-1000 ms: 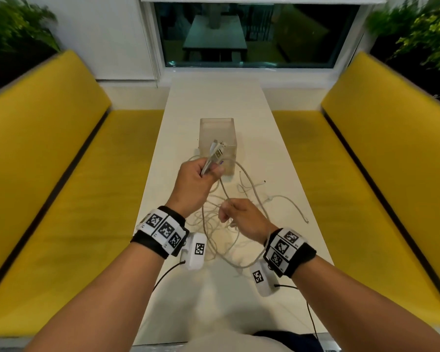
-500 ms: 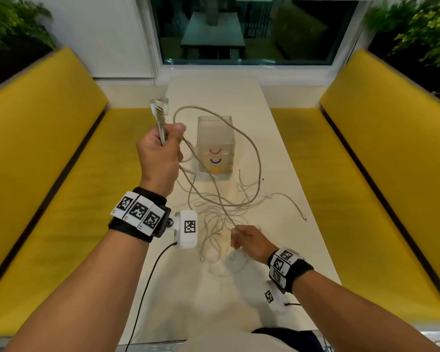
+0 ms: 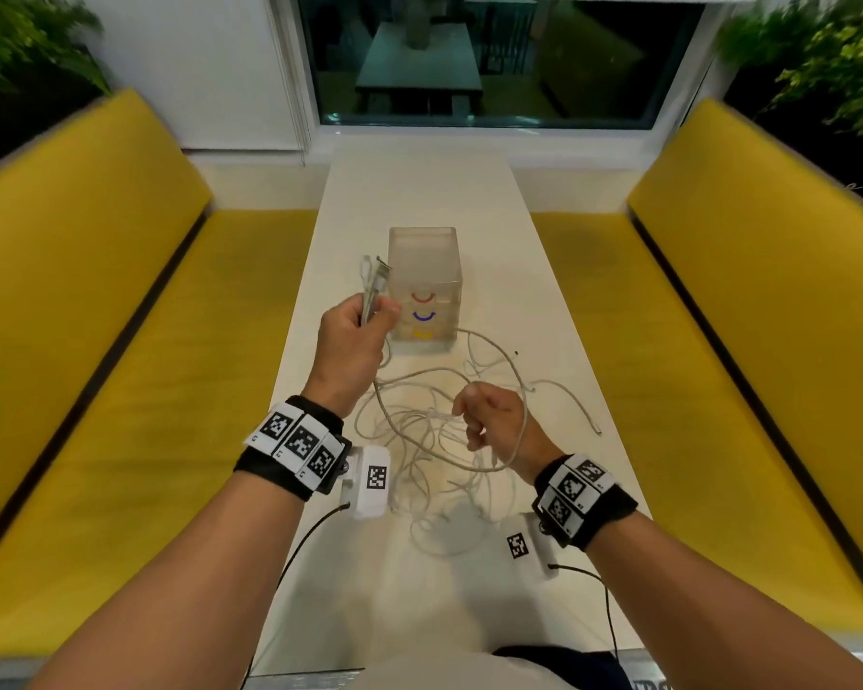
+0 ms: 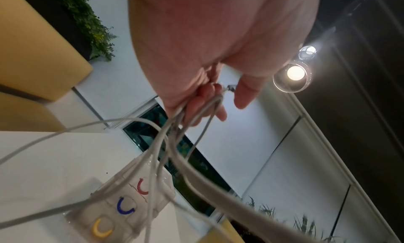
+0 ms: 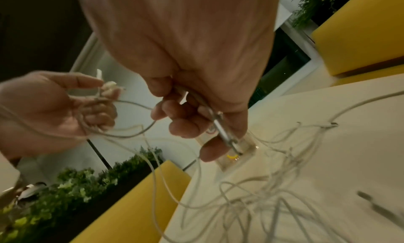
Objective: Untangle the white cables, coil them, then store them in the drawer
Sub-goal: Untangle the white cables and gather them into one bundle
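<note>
A tangle of white cables [image 3: 434,440] lies on the white table [image 3: 419,191] in front of me. My left hand [image 3: 352,336] is raised over the table's left side and grips several cable ends; their plugs [image 3: 372,278] stick up above the fist. In the left wrist view the strands [image 4: 161,143] hang down from the curled fingers [image 4: 203,94]. My right hand [image 3: 489,415] hovers over the tangle, fingers curled round one strand [image 5: 220,131]. A translucent drawer box [image 3: 424,271] with red, blue and yellow handles stands just beyond, its drawers closed.
Yellow benches [image 3: 120,341] [image 3: 743,341] run along both sides of the narrow table. One loose cable end [image 3: 596,430] trails toward the right edge. A dark window [image 3: 469,67] closes off the far end, and plants stand in both upper corners.
My left hand swung up and left with the cable ends, then came back down toward the drawer box. My right hand dipped to the table and rose again with a strand.
</note>
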{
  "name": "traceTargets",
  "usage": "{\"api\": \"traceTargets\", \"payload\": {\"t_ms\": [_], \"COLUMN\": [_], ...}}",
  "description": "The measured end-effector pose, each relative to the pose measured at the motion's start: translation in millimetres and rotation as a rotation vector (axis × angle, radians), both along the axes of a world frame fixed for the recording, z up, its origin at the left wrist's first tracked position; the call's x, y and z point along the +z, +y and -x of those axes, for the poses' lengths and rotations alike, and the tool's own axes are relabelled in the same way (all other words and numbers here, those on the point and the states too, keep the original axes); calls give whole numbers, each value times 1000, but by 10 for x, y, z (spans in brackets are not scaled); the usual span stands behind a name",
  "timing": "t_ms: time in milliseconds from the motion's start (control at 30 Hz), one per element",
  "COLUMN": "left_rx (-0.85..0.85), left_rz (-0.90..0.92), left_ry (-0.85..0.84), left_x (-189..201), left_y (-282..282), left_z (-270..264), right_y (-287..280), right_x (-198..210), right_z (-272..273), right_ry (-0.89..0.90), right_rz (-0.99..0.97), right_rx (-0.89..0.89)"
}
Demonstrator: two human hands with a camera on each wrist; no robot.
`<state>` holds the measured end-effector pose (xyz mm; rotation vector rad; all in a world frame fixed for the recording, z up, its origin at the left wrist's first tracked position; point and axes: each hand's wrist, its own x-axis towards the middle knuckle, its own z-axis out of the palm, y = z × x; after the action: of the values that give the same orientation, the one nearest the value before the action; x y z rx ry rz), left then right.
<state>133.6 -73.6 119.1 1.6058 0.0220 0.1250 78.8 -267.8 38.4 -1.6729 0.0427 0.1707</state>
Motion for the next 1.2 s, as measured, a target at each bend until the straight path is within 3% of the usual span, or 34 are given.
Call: {"api": "traceTargets", "payload": {"t_ms": [167,300,467,633,700,800,900,967,1067,1200], "left_rx": [-79,-14,98,200,230,249,244,232,212,156], "left_rz": [-102,-24,179,94,125,183,210,214,251,300], "left_ry": [32,4,-35,-132,-144,-162,-173,-173,-154,-144], "left_x": [-29,-28,83,26,1,-11,-29,-46,-66,-48], "left_y": [-91,-87,65,112,90,40,6,-10,-33,-66], "left_z": [64,68,-6,-12,-12,-3,0,13,42,82], "right_y": [65,0,-412,-643,-708,-681,-571,-524,-453,-425], "right_x": [349,478,339,193,97,-30,-96,-146,-253,-447], "right_z": [-33,-160,-378,-545,-591,-541,-401,-311,-163,-35], "right_ry": [24,-75,-47,56,104,258,184,209,418,542], "right_rz": [-108,18,221,233,374,830,1061,1143,1178,1113], "right_rx": [56,60,-122,-379,-434,-350,-271,-114,144,253]}}
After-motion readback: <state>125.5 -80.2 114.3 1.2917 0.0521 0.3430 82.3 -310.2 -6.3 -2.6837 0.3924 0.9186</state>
